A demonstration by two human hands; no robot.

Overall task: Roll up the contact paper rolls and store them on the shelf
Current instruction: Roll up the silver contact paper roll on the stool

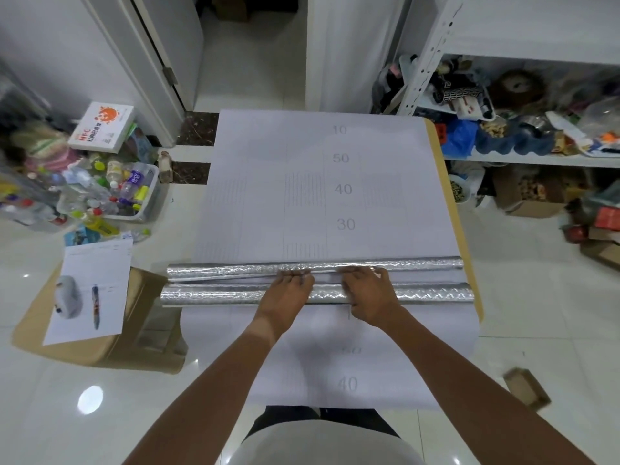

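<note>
Both hands lie side by side at the middle of the table, palms down. The left hand (288, 292) crosses the near silver roll (214, 294) and its curled fingers press on the far silver roll (218, 272). The right hand (369, 293) does the same just to its right, fingertips bent onto the far roll and the heel of the hand over the near one. Whether either hand truly grips the far roll or only presses on it, I cannot tell.

The two embossed foil rolls lie parallel, running left to right, close together with a narrow gap between them. From the far roll a white backing sheet (385, 156) printed with grid lines and the numbers 10, 50, 40, 30 stretches away over the far part of the table. A second white sheet (436, 364) comes off the near roll and hangs over the near edge toward the person, with a 40 printed on it.

The tan tabletop (449, 182) shows along the right edge. Right and far stands a white metal shelf (523, 159) crowded with assorted items. On the left floor sit a bin of plastic bottles (131, 193), a white box with an orange logo (100, 127), and a cardboard box (134, 330) topped by a printed sheet of paper (110, 263). A small cardboard box (526, 387) lies on the tiles at near right.
</note>
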